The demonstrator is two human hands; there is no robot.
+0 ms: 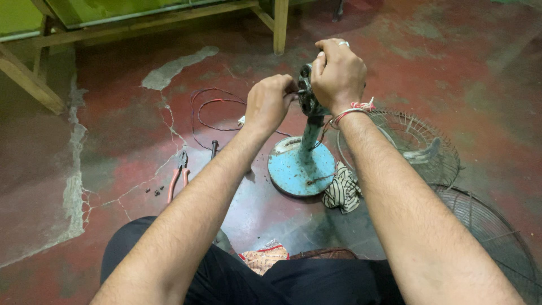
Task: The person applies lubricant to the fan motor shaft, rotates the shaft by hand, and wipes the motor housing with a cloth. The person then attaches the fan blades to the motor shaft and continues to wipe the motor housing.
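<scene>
Head view: both hands, left hand (270, 103) and right hand (339, 73), clasp fan motor (306, 96).

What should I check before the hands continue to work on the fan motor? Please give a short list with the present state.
1. Right hand grips the motor: ok.
2. Left hand reaches the motor's side: ok; what its fingers pinch, cannot tell.
3. Blue stand flat on the floor: ok.
4. Pliers near the left arm: ok.
5. Small screws kept together: ok.
6. Loose wires away from the hands: cannot tell.
</scene>
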